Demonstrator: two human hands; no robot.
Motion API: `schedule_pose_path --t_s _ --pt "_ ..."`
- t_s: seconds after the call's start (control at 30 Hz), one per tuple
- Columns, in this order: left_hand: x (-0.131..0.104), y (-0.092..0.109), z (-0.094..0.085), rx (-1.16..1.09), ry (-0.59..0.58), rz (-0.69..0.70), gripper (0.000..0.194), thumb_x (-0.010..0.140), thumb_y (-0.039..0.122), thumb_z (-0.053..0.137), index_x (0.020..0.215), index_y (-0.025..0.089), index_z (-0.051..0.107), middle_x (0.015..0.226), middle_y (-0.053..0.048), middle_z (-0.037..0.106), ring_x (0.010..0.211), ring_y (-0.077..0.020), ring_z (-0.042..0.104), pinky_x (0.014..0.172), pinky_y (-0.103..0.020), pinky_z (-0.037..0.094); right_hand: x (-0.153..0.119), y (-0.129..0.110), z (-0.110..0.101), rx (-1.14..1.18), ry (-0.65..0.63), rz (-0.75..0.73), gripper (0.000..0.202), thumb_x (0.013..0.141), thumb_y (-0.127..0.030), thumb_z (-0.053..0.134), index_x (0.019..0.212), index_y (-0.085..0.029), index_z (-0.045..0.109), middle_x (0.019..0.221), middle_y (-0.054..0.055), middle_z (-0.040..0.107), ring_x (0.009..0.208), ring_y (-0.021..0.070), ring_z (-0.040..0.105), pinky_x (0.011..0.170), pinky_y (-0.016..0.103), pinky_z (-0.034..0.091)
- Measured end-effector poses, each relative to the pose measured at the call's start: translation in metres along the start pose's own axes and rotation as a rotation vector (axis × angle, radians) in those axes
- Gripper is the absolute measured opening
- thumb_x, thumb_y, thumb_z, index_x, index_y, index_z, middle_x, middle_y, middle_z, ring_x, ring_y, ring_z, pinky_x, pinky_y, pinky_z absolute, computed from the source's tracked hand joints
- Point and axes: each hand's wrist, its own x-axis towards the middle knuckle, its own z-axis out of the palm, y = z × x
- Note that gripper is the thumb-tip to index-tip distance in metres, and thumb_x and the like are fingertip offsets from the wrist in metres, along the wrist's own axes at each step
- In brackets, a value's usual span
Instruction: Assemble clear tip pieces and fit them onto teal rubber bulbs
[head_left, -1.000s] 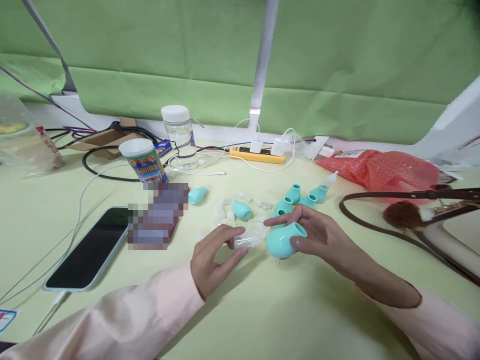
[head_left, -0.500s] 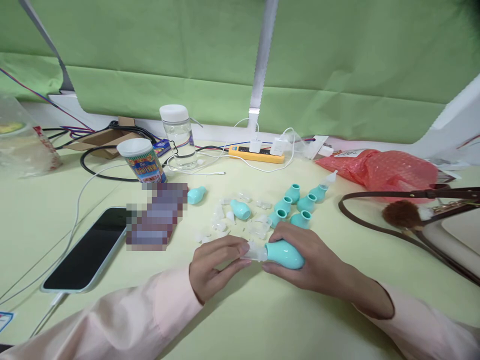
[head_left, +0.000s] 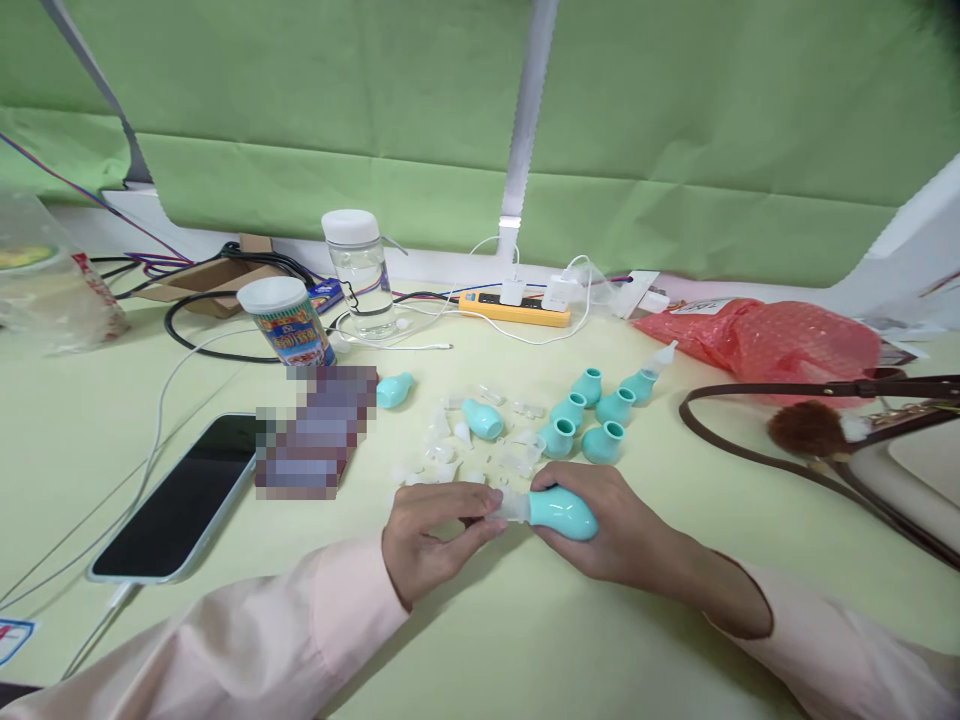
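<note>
In my right hand (head_left: 600, 515) lies a glossy turquoise squeeze bulb (head_left: 564, 513), on its side with its neck to the left. My left hand (head_left: 442, 530) pinches a translucent plastic nozzle piece (head_left: 514, 504) whose right end meets the bulb's neck. How deep it sits inside cannot be seen. Just beyond the hands stand several turquoise bulbs (head_left: 602, 441) with open necks up, and one bulb (head_left: 640, 387) carries a clear pointed tip. Two more bulbs lie on their sides, one amid loose clear plastic parts (head_left: 517, 455), the other bulb (head_left: 394, 390) further left.
A phone (head_left: 180, 500) on a charging cable lies at left, near a patterned paper cup (head_left: 291, 325) and a clear water bottle (head_left: 361, 280). Behind are a yellow power strip (head_left: 517, 312) and red bubble wrap (head_left: 780, 340). A brown-strapped bag (head_left: 915, 480) lies right.
The bulb has come left against the nozzle piece, and less of the nozzle shows between them. My right hand has shifted slightly left with it.
</note>
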Motion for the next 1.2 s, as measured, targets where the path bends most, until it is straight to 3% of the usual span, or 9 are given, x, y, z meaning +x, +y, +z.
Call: schedule_pose_path --t_s 0.17,0.47,0.67,0.83,0.93,1.1,1.2 --pt "-0.001 0.003 -0.001 0.036 -0.056 0.023 0.008 0.063 0.012 0.066 0.069 0.016 0.064 0.068 -0.004 0.070 0.057 -0.0157 0.065 0.052 -0.021 0.056 0.003 -0.002 0.000 0.199 -0.063 0.112 0.010 0.064 -0.015 0.053 0.071 -0.019 0.047 0.061 -0.002 0.053 0.053 0.0108 0.048 0.049 0.021 0.036" --pt "0.001 0.008 -0.002 -0.159 -0.108 -0.225 0.009 0.059 0.009 0.068 0.067 0.012 0.065 0.068 -0.007 0.069 0.052 -0.0149 0.064 0.049 -0.020 0.056 0.002 -0.002 0.006 0.527 -0.172 0.409 0.019 0.056 -0.019 0.062 0.069 -0.018 0.049 0.060 -0.005 0.044 0.054 0.0084 0.042 0.046 0.018 0.035" --pt "0.001 0.014 -0.002 -0.143 -0.123 -0.223 0.007 0.061 0.012 0.067 0.067 0.013 0.065 0.064 -0.007 0.069 0.049 -0.0150 0.063 0.047 -0.021 0.056 0.000 -0.002 0.006 0.512 -0.233 0.411 0.019 0.056 -0.018 0.063 0.071 -0.018 0.051 0.064 -0.004 0.047 0.055 0.0091 0.045 0.045 0.018 0.038" --pt "-0.001 0.011 0.001 -0.075 -0.182 -0.115 0.001 0.066 0.015 0.063 0.064 0.015 0.064 0.063 -0.005 0.069 0.046 -0.0130 0.061 0.044 -0.020 0.054 -0.003 0.000 0.006 0.377 -0.209 0.266 0.010 0.061 -0.017 0.058 0.070 -0.018 0.056 0.062 -0.002 0.052 0.057 0.0117 0.049 0.049 0.021 0.039" --pt "-0.002 0.008 0.000 -0.061 -0.166 -0.075 0.004 0.066 0.014 0.063 0.069 0.016 0.064 0.067 -0.005 0.069 0.049 -0.0127 0.062 0.047 -0.019 0.054 -0.002 -0.002 0.007 0.395 -0.190 0.261 0.009 0.061 -0.019 0.059 0.070 -0.018 0.058 0.062 -0.002 0.054 0.056 0.0116 0.050 0.049 0.020 0.040" --pt "0.005 0.007 -0.008 -0.025 -0.133 0.003 0.026 0.067 0.012 0.062 0.093 0.017 0.061 0.078 -0.006 0.069 0.065 -0.0153 0.064 0.059 -0.025 0.053 -0.004 -0.008 0.016 0.551 -0.037 0.411 0.024 0.061 -0.036 0.065 0.075 -0.018 0.057 0.063 -0.001 0.053 0.053 0.0112 0.049 0.046 0.021 0.042" --pt "0.014 0.002 -0.016 0.041 -0.084 -0.022 0.025 0.073 0.010 0.051 0.096 0.016 0.058 0.079 -0.007 0.066 0.070 -0.0161 0.060 0.063 -0.030 0.050 -0.007 -0.009 0.021 0.687 0.071 0.543 0.029 0.064 -0.040 0.062 0.083 -0.018 0.055 0.059 -0.002 0.051 0.044 0.0085 0.045 0.039 0.022 0.040"
